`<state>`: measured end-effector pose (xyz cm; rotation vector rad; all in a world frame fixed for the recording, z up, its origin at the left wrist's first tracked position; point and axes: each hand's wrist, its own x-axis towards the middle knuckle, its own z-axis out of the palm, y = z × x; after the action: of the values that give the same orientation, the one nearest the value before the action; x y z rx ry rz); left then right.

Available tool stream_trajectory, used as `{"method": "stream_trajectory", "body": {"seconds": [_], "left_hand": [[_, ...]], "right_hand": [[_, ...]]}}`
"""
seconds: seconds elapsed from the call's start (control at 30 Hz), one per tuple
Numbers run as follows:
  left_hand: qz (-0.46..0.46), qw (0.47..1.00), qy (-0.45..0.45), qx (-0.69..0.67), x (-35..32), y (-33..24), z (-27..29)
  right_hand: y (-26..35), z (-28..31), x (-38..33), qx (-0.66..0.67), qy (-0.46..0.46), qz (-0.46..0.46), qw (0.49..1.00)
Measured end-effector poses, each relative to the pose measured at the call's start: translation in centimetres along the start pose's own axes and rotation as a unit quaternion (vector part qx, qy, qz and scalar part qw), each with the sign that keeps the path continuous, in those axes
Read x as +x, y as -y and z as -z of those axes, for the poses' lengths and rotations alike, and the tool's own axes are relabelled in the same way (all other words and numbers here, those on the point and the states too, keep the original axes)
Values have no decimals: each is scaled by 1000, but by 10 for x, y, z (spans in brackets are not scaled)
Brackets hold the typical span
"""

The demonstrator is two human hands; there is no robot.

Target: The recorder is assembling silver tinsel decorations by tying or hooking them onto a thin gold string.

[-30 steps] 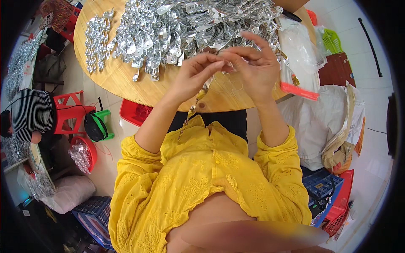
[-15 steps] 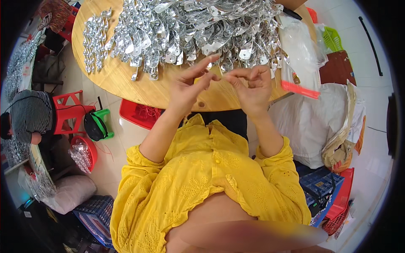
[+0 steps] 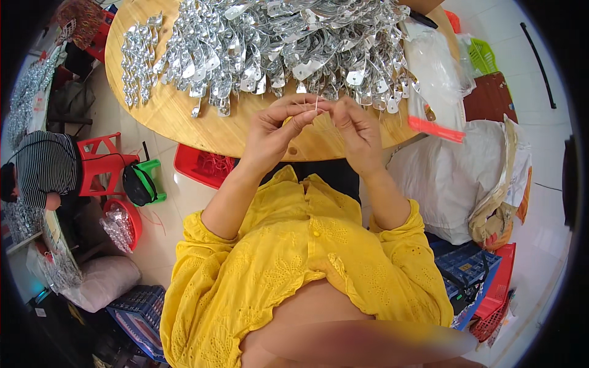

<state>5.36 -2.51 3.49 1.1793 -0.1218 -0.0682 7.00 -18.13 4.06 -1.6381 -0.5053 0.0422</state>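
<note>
Above the near edge of the round wooden table (image 3: 184, 126), my two hands meet at the fingertips. My left hand (image 3: 272, 130) is closed in a pinch, thumb against forefinger, on a thin white string (image 3: 316, 104). Fingers curled in, my right hand (image 3: 358, 130) pinches the same string from the other side; most of it is hidden by the fingers. Just beyond the hands lies a large heap of twisted, shiny silver metal strips (image 3: 257, 55) with flat, holed end tabs. A smaller row of the same strips (image 3: 140, 61) lies at the table's left.
Clear plastic bags (image 3: 434, 73) with a red strip lie on the table's right. Below stands a white sack (image 3: 435, 178). Left on the floor are a red tub (image 3: 191, 170), a green stool (image 3: 158, 178) and a red basin (image 3: 132, 214). A person in stripes (image 3: 48, 165) sits further left.
My hands have come together, and the right fingers have curled inward. The left fingers, stretched out before, have folded down to a pinch. The white string now shows between them.
</note>
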Motion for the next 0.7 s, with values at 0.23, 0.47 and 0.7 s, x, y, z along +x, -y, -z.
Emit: {"method": "stream_trajectory", "body": {"seconds": [0.23, 0.47, 0.7], "left_hand": [[68, 995, 20, -73, -1, -2, 5], [143, 981, 125, 36, -6, -5, 19], [190, 971, 136, 51, -4, -9, 24]], "right_hand": [[-13, -22, -14, 222, 23, -61, 973], [-13, -10, -16, -169, 44, 113, 978], [-3, -8, -5, -308, 23, 242, 920]]}}
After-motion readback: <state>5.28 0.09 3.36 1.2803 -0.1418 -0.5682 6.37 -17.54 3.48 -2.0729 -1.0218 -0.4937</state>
